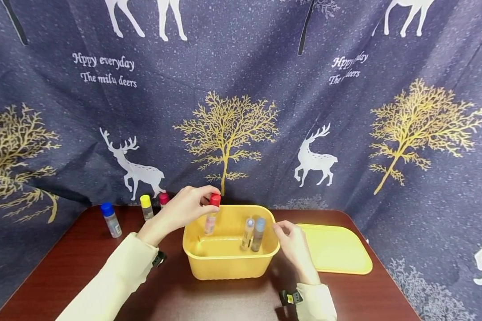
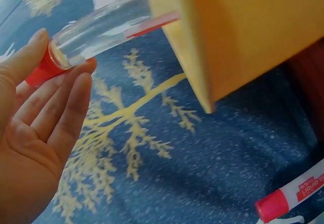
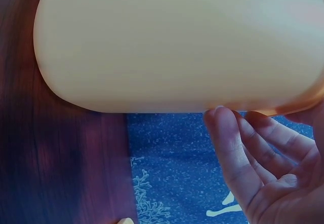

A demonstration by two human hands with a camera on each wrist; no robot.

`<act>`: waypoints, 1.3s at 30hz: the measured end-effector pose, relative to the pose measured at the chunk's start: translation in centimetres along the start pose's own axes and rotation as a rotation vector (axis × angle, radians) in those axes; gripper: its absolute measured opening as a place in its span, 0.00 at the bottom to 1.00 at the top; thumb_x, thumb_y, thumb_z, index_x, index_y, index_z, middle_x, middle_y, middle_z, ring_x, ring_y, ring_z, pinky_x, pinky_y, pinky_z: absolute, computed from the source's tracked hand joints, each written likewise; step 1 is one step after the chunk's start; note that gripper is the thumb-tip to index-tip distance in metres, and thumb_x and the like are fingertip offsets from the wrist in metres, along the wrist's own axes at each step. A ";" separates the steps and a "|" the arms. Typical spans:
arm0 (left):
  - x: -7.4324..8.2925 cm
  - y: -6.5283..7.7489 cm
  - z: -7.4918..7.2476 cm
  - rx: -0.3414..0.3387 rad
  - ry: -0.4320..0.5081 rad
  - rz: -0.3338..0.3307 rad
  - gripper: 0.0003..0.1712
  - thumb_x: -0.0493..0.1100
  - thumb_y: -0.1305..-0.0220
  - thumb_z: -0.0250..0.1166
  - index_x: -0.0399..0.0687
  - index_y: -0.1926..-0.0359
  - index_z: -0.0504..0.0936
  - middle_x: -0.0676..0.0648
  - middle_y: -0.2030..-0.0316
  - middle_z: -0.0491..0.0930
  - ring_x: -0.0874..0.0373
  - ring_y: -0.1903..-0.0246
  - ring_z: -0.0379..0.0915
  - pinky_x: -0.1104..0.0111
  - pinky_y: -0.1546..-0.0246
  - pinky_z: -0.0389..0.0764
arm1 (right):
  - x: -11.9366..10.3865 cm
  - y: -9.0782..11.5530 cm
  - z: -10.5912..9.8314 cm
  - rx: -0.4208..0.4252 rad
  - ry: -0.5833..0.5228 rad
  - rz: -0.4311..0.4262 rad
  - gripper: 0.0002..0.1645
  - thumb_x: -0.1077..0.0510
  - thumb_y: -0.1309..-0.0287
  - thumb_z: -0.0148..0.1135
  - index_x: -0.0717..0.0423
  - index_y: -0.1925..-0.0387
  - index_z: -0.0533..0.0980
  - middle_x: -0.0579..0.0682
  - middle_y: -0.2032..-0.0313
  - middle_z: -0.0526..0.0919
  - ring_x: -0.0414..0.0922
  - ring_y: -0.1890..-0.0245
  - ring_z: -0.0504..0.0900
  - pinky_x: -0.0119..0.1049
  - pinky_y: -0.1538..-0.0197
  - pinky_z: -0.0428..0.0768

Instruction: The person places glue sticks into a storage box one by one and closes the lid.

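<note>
My left hand point(image 1: 184, 207) pinches a liquid glue bottle point(image 1: 210, 223) by its red cap between thumb and fingers. The clear bottle hangs cap-up, its lower end inside the yellow box point(image 1: 230, 267). In the left wrist view the bottle's clear body point(image 2: 111, 26) passes behind the box rim. My right hand point(image 1: 295, 245) holds the box's right rim with thumb and fingertips. Inside the box, toward the right, stand two more glue bottles, one with a pale cap point(image 1: 247, 234) and one with a grey-blue cap point(image 1: 258, 234).
Left of the box stand a blue-capped bottle point(image 1: 111, 220), a yellow-capped bottle point(image 1: 146, 207) and a pinkish-red-capped bottle point(image 1: 164, 198), partly behind my left hand. A yellow lid point(image 1: 337, 249) lies on the dark red table point(image 1: 209, 303) at right. A patterned cloth point(image 1: 241, 67) hangs behind.
</note>
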State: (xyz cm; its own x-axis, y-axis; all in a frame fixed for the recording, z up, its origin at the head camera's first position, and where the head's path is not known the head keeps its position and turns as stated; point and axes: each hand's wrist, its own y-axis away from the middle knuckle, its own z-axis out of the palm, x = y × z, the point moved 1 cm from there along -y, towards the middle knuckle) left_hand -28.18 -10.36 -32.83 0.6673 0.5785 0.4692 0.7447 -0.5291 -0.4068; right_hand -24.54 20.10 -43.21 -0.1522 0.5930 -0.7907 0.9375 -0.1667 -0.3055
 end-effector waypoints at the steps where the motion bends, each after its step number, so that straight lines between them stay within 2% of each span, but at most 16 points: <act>1: -0.2 -0.4 0.2 -0.012 -0.007 0.001 0.17 0.45 0.41 0.72 0.51 0.51 0.82 0.59 0.68 0.83 0.67 0.66 0.80 0.65 0.62 0.80 | 0.0 0.0 0.0 0.001 -0.003 0.007 0.10 0.54 0.35 0.62 0.55 0.65 0.84 0.49 0.65 0.86 0.46 0.61 0.83 0.45 0.54 0.78; 5: -0.4 -1.9 1.3 -0.092 -0.041 0.017 0.16 0.46 0.41 0.72 0.51 0.52 0.81 0.59 0.69 0.82 0.68 0.67 0.78 0.67 0.63 0.79 | 0.2 0.0 -0.1 0.004 0.004 0.006 0.10 0.54 0.35 0.61 0.55 0.65 0.84 0.49 0.64 0.86 0.46 0.61 0.83 0.45 0.54 0.78; 8: 0.0 -3.1 2.1 -0.171 -0.061 0.054 0.15 0.47 0.40 0.71 0.51 0.53 0.81 0.59 0.69 0.81 0.68 0.70 0.76 0.69 0.65 0.77 | 0.4 0.0 -0.1 0.007 0.005 0.008 0.11 0.54 0.35 0.61 0.56 0.64 0.84 0.48 0.65 0.86 0.45 0.61 0.82 0.45 0.54 0.78; 11: 0.5 -4.0 2.5 -0.220 -0.057 0.078 0.14 0.46 0.39 0.71 0.50 0.54 0.80 0.59 0.70 0.81 0.67 0.72 0.75 0.68 0.66 0.76 | 0.5 0.1 -0.1 0.009 0.001 0.007 0.11 0.54 0.35 0.61 0.57 0.64 0.84 0.48 0.65 0.86 0.45 0.62 0.82 0.45 0.54 0.78; 18: 0.8 -5.7 2.6 -0.251 -0.059 0.063 0.12 0.44 0.40 0.71 0.52 0.58 0.78 0.58 0.72 0.81 0.67 0.73 0.75 0.69 0.67 0.75 | 0.3 0.0 0.0 0.009 0.010 -0.001 0.10 0.54 0.35 0.62 0.55 0.64 0.84 0.48 0.65 0.86 0.45 0.60 0.82 0.45 0.52 0.78; 22: 0.7 -6.6 2.9 -0.274 -0.093 0.048 0.11 0.45 0.41 0.72 0.52 0.62 0.77 0.57 0.76 0.78 0.65 0.77 0.70 0.69 0.70 0.72 | 0.2 0.0 0.0 0.015 0.011 -0.004 0.10 0.54 0.35 0.61 0.55 0.65 0.84 0.48 0.64 0.86 0.46 0.59 0.83 0.46 0.52 0.78; 27: 0.6 -7.4 3.7 -0.322 -0.173 0.067 0.13 0.46 0.43 0.74 0.52 0.66 0.76 0.56 0.77 0.75 0.63 0.77 0.68 0.69 0.71 0.71 | 0.2 0.1 0.1 0.028 0.010 -0.018 0.11 0.54 0.35 0.61 0.55 0.65 0.84 0.49 0.65 0.86 0.47 0.60 0.83 0.46 0.53 0.79; 33: 0.7 -7.9 5.1 -0.406 -0.222 0.067 0.14 0.46 0.44 0.74 0.52 0.69 0.75 0.56 0.78 0.74 0.63 0.78 0.64 0.71 0.74 0.68 | 0.3 0.0 0.0 0.014 -0.009 -0.009 0.11 0.54 0.35 0.61 0.57 0.65 0.84 0.49 0.65 0.86 0.46 0.61 0.83 0.45 0.54 0.79; 39: 0.9 -7.7 5.9 -0.462 -0.261 0.058 0.14 0.45 0.46 0.76 0.50 0.70 0.76 0.56 0.79 0.72 0.63 0.79 0.62 0.72 0.75 0.66 | 0.2 -0.1 0.0 0.003 -0.013 -0.021 0.10 0.56 0.35 0.61 0.58 0.64 0.84 0.50 0.64 0.86 0.47 0.60 0.83 0.46 0.53 0.78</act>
State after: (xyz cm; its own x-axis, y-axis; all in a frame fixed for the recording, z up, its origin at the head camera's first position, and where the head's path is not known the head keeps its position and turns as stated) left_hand -33.23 -2.09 -33.92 0.7318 0.6445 0.2218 0.6627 -0.7488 -0.0105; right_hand -24.63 20.19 -43.32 -0.1756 0.5864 -0.7908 0.9331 -0.1570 -0.3236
